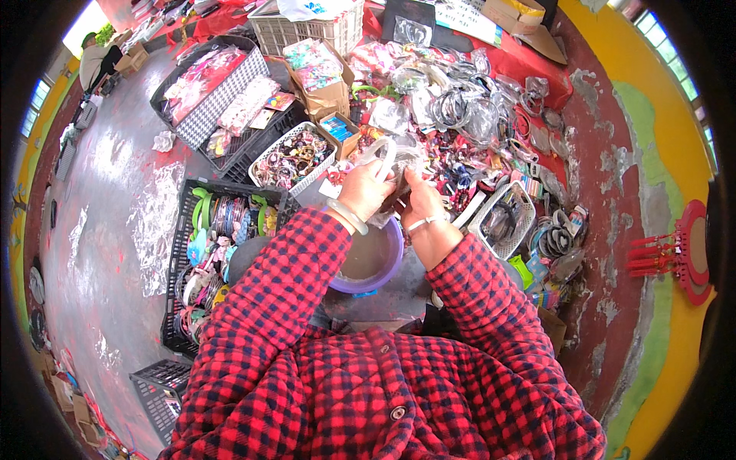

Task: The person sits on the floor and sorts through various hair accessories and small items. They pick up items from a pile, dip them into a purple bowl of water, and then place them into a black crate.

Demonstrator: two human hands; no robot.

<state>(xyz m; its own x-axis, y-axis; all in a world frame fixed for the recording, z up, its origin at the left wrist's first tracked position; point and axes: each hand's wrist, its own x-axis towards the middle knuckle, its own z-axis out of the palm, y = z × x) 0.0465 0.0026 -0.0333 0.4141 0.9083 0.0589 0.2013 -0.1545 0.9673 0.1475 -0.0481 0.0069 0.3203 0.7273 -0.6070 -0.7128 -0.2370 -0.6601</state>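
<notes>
My left hand [363, 192] grips a pale curved band [388, 154], which looks like a hair hoop and arches up above the fingers. Facing it, my right hand [424, 200] pinches a dark brownish-grey item [399, 187], partly wrapped in clear plastic; the fingers hide its exact kind. The two hands nearly meet around it. Below them sits a round purple basin [397, 253] with something flat and grey-brown inside. Just beyond the hands spreads a heap of small hair accessories [454, 149], many in clear bags.
To the left, a black plastic crate [172, 282] holds headbands. A white basket [296, 184] of hair ties stands ahead, near a houndstooth-patterned box [215, 100]. Another white basket [512, 241] is at right. A person [98, 60] sits far off at upper left.
</notes>
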